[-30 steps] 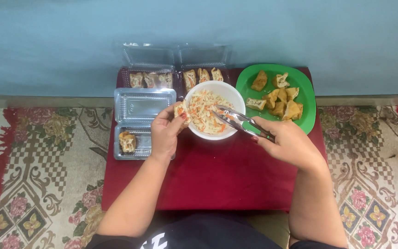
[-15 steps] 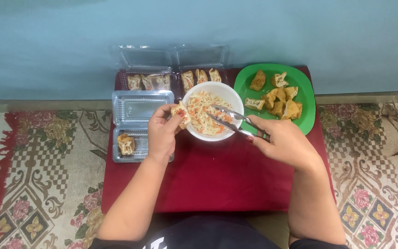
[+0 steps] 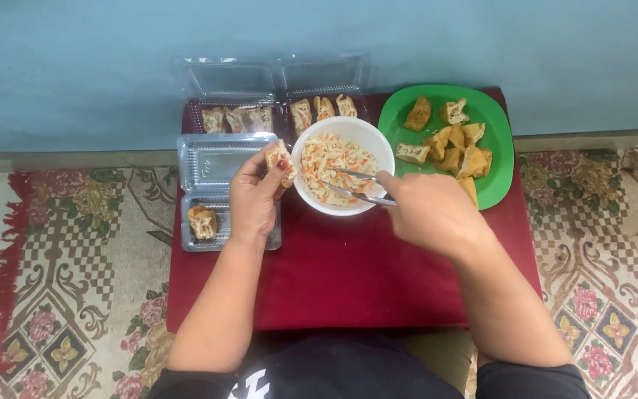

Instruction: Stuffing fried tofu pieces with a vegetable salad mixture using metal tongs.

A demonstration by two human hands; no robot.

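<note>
The left hand (image 3: 251, 198) pinches a small golden-brown fried tofu piece (image 3: 280, 159) between thumb and fingers, just beside the rim of the round white bowl of shredded vegetable filling (image 3: 342, 166). The right hand (image 3: 431, 214) is closed around thin metal tongs (image 3: 356, 186), whose tips lie in the filling. The bowl stands on the dark red cloth-covered worktop (image 3: 348, 281), between an open clear plastic box (image 3: 215, 166) and a green plate of fried tofu (image 3: 500, 159).

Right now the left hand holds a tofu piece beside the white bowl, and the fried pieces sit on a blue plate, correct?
Not quite: the plate is green, as the head view shows. The left hand does hold a tofu piece beside the white bowl.
</note>
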